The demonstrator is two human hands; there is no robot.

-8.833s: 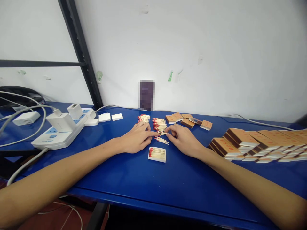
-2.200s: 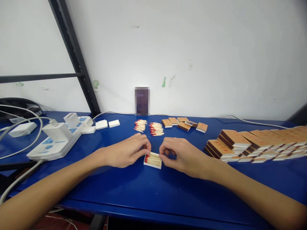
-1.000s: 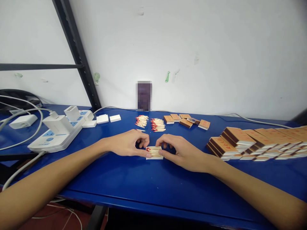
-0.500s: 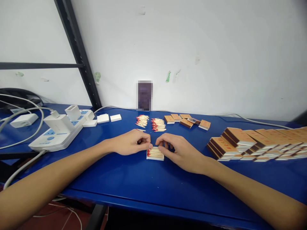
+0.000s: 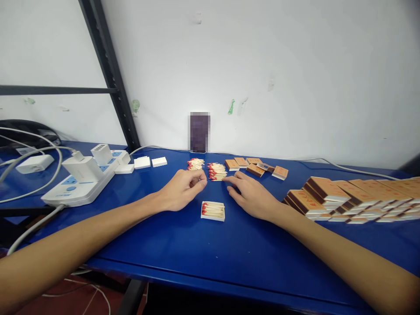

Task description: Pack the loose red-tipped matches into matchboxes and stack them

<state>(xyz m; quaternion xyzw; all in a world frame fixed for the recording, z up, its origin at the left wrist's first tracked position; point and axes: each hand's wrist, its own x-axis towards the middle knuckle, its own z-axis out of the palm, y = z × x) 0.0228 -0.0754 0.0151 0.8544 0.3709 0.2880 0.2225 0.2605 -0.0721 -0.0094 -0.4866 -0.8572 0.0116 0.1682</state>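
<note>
The right match pile (image 5: 217,172) lies a little ahead, between your hands, its sticks running side to side with red heads to the left. Your right hand (image 5: 251,194) is nearer, thumb and finger spread, one fingertip right by the bare stick ends; your left hand (image 5: 182,189) is curled, and I can't tell if it pinches anything

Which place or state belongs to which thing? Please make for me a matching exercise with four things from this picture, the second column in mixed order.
Things:
1. white tray
2. power strip
3. stack of matchboxes
4. right hand

Places and states:
A. at the far right
B. right beside a loose pile of matches
C. holding chargers, plugged in
D. filled with red-tipped matches

Right pairs: 1-D, 2-C, 3-A, 4-B
</note>
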